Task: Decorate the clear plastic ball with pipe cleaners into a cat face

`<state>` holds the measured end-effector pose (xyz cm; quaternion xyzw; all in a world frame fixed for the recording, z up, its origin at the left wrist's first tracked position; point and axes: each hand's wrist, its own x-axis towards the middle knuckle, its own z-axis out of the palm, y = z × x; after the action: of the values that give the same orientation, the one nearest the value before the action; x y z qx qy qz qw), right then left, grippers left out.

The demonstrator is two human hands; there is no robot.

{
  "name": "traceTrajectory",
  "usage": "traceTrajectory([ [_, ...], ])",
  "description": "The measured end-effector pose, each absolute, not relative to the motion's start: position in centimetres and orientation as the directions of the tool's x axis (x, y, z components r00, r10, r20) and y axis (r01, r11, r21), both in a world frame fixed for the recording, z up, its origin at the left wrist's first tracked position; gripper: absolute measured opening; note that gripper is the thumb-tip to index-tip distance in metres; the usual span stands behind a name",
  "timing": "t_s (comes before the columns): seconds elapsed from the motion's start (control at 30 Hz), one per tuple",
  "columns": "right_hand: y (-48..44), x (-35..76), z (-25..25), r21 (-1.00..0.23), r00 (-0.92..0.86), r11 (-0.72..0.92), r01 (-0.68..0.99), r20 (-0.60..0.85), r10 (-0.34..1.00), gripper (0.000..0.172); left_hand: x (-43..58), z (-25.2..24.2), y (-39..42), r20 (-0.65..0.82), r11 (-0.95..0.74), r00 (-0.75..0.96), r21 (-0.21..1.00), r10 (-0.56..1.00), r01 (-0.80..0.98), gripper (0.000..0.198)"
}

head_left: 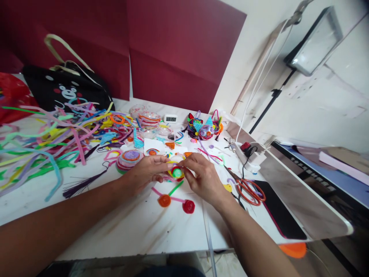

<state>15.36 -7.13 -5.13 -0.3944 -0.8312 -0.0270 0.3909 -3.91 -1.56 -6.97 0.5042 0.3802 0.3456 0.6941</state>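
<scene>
Near the table's middle, my left hand (150, 169) and my right hand (200, 175) pinch opposite sides of a small round pipe-cleaner coil (176, 172) with a green centre and red and yellow around it. Fingers cover part of its edge. Just below it on the table lie an orange pipe-cleaner coil (164, 200) and a red pipe-cleaner coil (188, 206), each on a pink stem. A green pipe-cleaner stem (175, 188) slants up beneath the held coil. Beside my left hand stands a stack of coiled discs (129, 159), purple and orange on top.
Loose pipe cleaners (57, 142) heap at the left, with a purple tassel (86, 182) in front. Behind stand a black bag (69, 88), a small digital clock (170, 118) and a colourful basket (201, 127). Orange-handled scissors (250, 191), a power strip (250, 157) and a black tablet (279, 209) lie right.
</scene>
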Motion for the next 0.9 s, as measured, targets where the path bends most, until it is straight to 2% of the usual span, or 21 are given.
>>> traceTrajectory([
  [0.23, -7.16, 15.24, -5.04, -0.232, -0.413, 0.711, 0.664, 0.679, 0.607, 0.021, -4.11, -6.72, -1.92, -0.167, 0.232, 0.498, 0.97, 0.851, -0.07, 0.019],
  [0.53, -7.17, 15.24, -5.03, -0.24, -0.424, 0.714, 0.658, 0.665, 0.614, 0.02, -4.13, -6.98, -1.63, -0.179, 0.246, 0.484, 0.966, 0.856, -0.079, 0.021],
  [0.63, -7.14, 15.25, -4.97, -0.299, -0.397, 0.713, 0.635, 0.665, 0.632, 0.018, -4.08, -7.04, -1.57, -0.18, 0.252, 0.477, 0.963, 0.861, -0.091, 0.022],
  [0.8, -7.11, 15.61, -4.73, -0.49, -0.209, 0.618, 0.615, 0.654, 0.727, 0.014, -4.14, -7.15, -1.23, -0.164, 0.249, 0.457, 0.959, 0.874, -0.132, 0.02],
  [0.9, -7.11, 15.72, -4.61, -0.563, -0.146, 0.58, 0.589, 0.631, 0.762, 0.013, -4.22, -7.21, -0.95, -0.167, 0.261, 0.438, 0.951, 0.883, -0.165, 0.018],
])
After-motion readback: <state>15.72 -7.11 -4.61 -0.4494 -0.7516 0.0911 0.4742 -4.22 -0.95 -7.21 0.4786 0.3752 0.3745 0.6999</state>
